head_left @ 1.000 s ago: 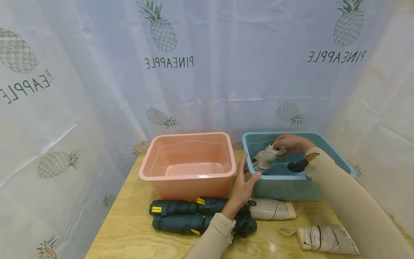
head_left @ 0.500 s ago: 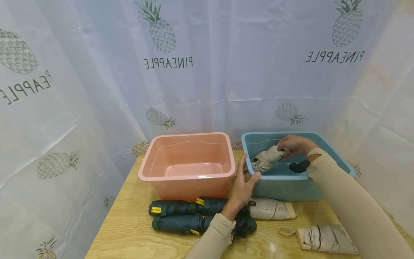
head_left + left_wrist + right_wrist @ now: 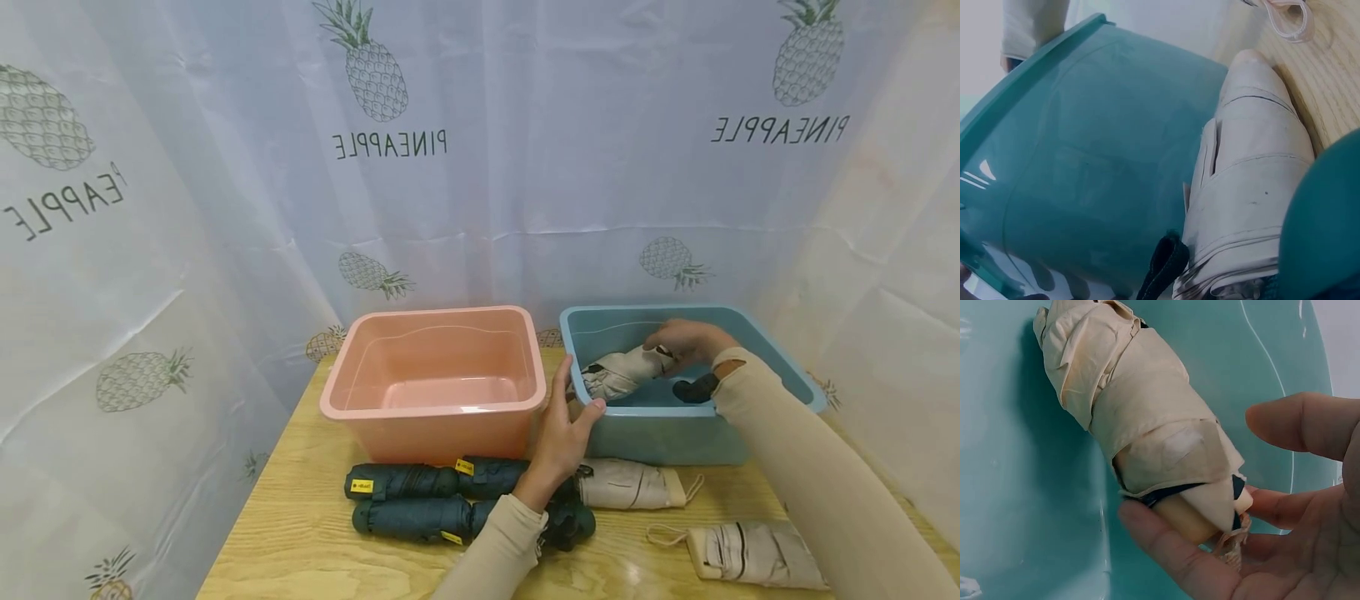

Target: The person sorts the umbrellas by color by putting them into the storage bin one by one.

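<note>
In the head view my right hand (image 3: 686,343) is inside the blue bin (image 3: 667,437), at the upper end of a folded beige umbrella (image 3: 626,369). The right wrist view shows that umbrella (image 3: 1147,412) lying slanted, its fingers-side end and cord loop over my spread fingers. The thumb (image 3: 1304,425) stands apart from the cloth. My left hand (image 3: 562,429) grips the bin's near left corner, thumb on the front rim and fingers along the left side. Below it, another beige umbrella (image 3: 1254,169) lies beside the bin wall (image 3: 1097,156).
A pink bin (image 3: 435,425) stands left of the blue one. In front lie several dark green folded umbrellas (image 3: 412,518) with yellow tags, partly under the left arm. A beige umbrella (image 3: 757,554) lies at the table's right. A pineapple-print curtain (image 3: 495,183) surrounds the table (image 3: 300,533).
The beige umbrella's upper end has lowered to the right inside the blue bin, and my right hand has moved slightly right and down with it. My left hand has stayed at the corner.
</note>
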Demonstrator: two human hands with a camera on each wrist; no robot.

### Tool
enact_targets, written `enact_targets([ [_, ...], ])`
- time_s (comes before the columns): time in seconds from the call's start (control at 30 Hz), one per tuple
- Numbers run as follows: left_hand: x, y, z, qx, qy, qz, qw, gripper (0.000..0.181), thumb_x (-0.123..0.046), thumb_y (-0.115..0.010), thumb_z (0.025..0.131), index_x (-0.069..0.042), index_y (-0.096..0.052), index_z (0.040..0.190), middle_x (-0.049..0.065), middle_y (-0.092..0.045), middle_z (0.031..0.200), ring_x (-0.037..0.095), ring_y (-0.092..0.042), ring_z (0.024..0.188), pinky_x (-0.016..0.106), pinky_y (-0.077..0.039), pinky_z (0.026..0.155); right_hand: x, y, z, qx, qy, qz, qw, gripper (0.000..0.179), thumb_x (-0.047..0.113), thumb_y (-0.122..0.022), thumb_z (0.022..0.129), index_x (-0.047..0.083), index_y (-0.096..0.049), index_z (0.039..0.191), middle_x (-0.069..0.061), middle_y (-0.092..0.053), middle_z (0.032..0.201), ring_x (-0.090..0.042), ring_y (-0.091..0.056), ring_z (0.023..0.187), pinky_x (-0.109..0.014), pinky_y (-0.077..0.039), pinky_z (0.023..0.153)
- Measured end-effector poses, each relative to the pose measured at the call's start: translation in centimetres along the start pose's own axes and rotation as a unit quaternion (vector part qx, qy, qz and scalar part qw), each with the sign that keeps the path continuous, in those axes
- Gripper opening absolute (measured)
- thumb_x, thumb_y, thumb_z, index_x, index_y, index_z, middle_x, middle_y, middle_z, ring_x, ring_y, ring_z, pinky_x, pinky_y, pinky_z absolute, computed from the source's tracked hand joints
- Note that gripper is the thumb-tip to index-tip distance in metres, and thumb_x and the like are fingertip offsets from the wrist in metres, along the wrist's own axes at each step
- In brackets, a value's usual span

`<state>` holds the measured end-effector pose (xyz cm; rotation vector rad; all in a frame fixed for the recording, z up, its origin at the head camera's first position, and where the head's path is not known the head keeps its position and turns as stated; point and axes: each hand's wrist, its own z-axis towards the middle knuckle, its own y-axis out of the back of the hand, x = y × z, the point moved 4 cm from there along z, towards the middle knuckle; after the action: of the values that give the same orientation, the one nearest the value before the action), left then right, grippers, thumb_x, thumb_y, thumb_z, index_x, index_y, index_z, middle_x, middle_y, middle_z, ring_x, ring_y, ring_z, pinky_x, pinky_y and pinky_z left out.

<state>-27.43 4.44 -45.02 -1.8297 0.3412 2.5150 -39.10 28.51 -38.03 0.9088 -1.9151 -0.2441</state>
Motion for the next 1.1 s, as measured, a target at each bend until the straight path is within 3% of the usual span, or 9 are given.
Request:
enact_targets([
  [0.17, -0.3, 0.0, -0.1, -0.001, -0.006, 0.021, 0.9998, 0.070, -0.053, -0.053, 0.097, -0.050, -0.021, 0.160, -0.009, -0.032, 0.166, 0.023, -0.041, 0.148, 0.058, -0.037, 0.115, -0.2, 0.1, 0.1, 0.013, -0.012, 0.012, 0.9998, 0.083, 0.021, -0.043, 0.107, -0.012, 0.013, 0.157, -0.040, 0.013, 0.162, -0.058, -0.005, 0.151, -0.054, -0.050, 0.105],
  [0.43, -0.7, -0.1, -0.2, -0.002, -0.029, 0.030, 0.9991, 0.059, -0.052, -0.049, 0.100, -0.051, -0.028, 0.155, -0.004, -0.040, 0.162, 0.025, -0.050, 0.140, 0.055, -0.044, 0.109, -0.4, 0.1, 0.2, 0.019, 0.000, 0.009, 0.9998, 0.075, 0.022, -0.043, 0.108, -0.012, 0.000, 0.159, -0.039, 0.012, 0.163, -0.058, -0.005, 0.151, -0.057, -0.047, 0.107],
  [0.63, -0.7, -0.2, -0.2, -0.005, -0.029, 0.031, 0.9991, 0.059, -0.052, -0.050, 0.100, -0.050, -0.028, 0.155, -0.003, -0.041, 0.161, 0.026, -0.050, 0.140, 0.056, -0.045, 0.108, -0.2, 0.2, -0.1, 0.017, -0.007, -0.001, 0.9998, 0.070, 0.025, -0.040, 0.108, -0.013, -0.008, 0.159, -0.042, 0.001, 0.161, -0.058, -0.021, 0.147, -0.055, -0.050, 0.105],
  [0.83, -0.6, -0.2, -0.2, -0.002, -0.020, 0.031, 0.9993, 0.059, -0.054, -0.050, 0.100, -0.053, -0.027, 0.154, -0.004, -0.040, 0.162, 0.026, -0.049, 0.141, 0.056, -0.045, 0.108, 0.0, 0.4, -0.4, 0.012, -0.023, -0.015, 0.9996, 0.074, 0.031, -0.040, 0.108, -0.012, -0.007, 0.159, -0.045, -0.011, 0.158, -0.059, -0.038, 0.140, -0.056, -0.048, 0.107],
  [1.1, -0.5, -0.2, -0.2, -0.003, -0.018, 0.024, 0.9995, 0.059, -0.053, -0.050, 0.099, -0.052, -0.027, 0.154, -0.004, -0.041, 0.162, 0.026, -0.049, 0.141, 0.057, -0.043, 0.109, 0.5, 1.6, -1.6, 0.021, 0.049, -0.007, 0.9986, 0.071, 0.033, -0.035, 0.111, -0.012, -0.008, 0.159, -0.043, -0.016, 0.159, -0.058, -0.035, 0.142, -0.056, -0.045, 0.110],
])
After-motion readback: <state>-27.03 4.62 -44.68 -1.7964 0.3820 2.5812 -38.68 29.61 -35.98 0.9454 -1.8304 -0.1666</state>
